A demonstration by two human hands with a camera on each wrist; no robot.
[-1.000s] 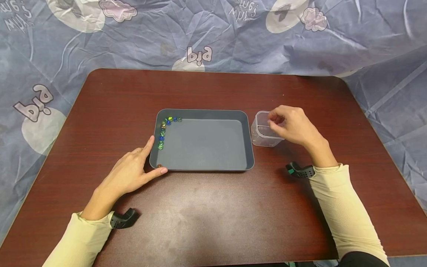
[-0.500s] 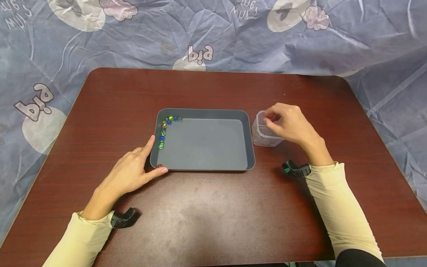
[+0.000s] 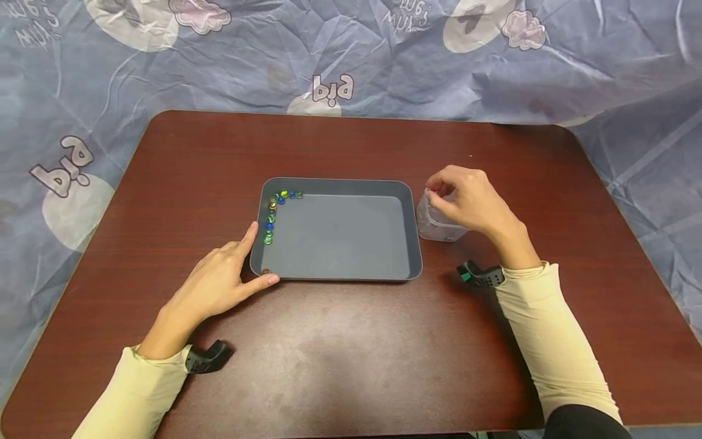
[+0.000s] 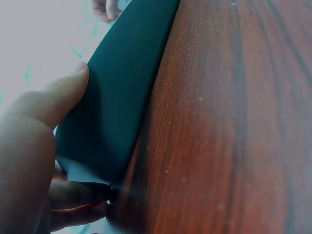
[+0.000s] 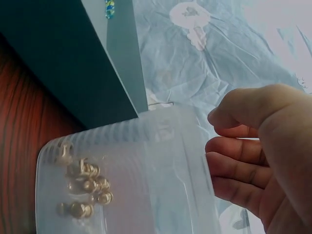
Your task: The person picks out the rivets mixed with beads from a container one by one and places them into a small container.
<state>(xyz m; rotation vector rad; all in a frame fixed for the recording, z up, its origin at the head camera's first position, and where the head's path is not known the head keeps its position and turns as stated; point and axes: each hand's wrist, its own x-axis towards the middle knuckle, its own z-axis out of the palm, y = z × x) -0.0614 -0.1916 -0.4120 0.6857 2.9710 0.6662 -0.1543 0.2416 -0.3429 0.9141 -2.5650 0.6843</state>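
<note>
A dark grey tray (image 3: 340, 238) lies on the table. Glass marbles (image 3: 269, 225), green, blue and yellow, line its left side and turn along the far side; one reddish-brown marble (image 3: 266, 272) sits in the near left corner. My left hand (image 3: 216, 280) steadies that corner, its straight thumb at the front rim and index finger against the left wall. Beside the tray stands a clear plastic box (image 3: 441, 230) with several marbles (image 5: 80, 209) at its bottom. My right hand (image 3: 466, 198) hovers over the box's rim, fingers bent towards the thumb; I cannot tell whether a marble is between them.
The brown wooden table (image 3: 340, 347) has rounded far corners. Behind it hangs a wrinkled blue-grey printed cloth (image 3: 247, 55). The box stands close to the tray's right wall. A black camera band sits at each wrist.
My right hand has shifted left over the box, towards the tray, its fingers now at the box's left rim. My left hand keeps its place at the tray corner.
</note>
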